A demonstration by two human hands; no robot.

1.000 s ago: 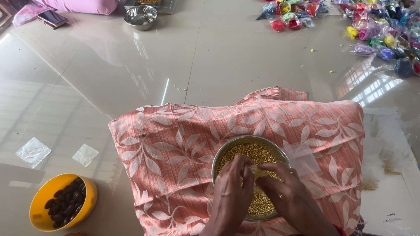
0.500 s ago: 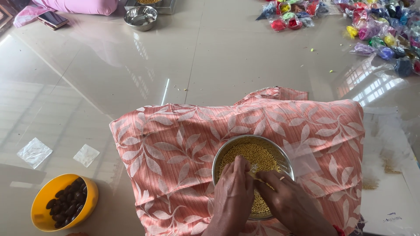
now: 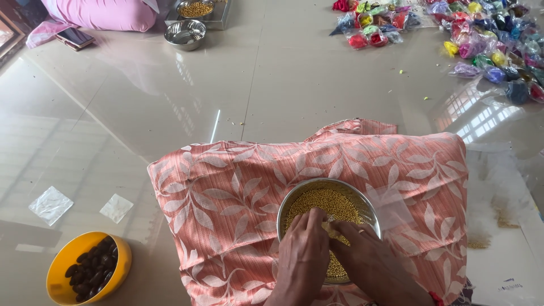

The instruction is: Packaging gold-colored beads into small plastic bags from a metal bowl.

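Left hand [image 3: 303, 258]: near edge, palm down over the bowl, fingers bent together into the beads; whether it grips any cannot be told.
Right hand [image 3: 371, 263]: just right of the left hand, touching it at the fingertips, fingers curled down into the beads; grip cannot be told.
Bowl [image 3: 362, 195]: steel, round, on the cloth, near centre, under both hands.
Beads [image 3: 328, 203]: small, golden, filling the bowl.
Clear pouch [image 3: 391, 207]: flat, on the cloth, touching the bowl's right rim.
Cloth [image 3: 226, 192]: salmon with pale leaf print, spread on the floor.
Yellow bowl [image 3: 59, 283]: near left, on the floor, holding dark brown pieces.
Two clear packets [image 3: 51, 204]: flat on the floor, left of the cloth.
Floor [image 3: 283, 85]: glossy pale tiles.
Bead bags [image 3: 481, 45]: many colours, far right, heaped.
Far steel bowls [image 3: 185, 33]: far left; one more behind holds golden beads.
Phone [image 3: 73, 37]: far left, beside a pink cushion [image 3: 102, 11].
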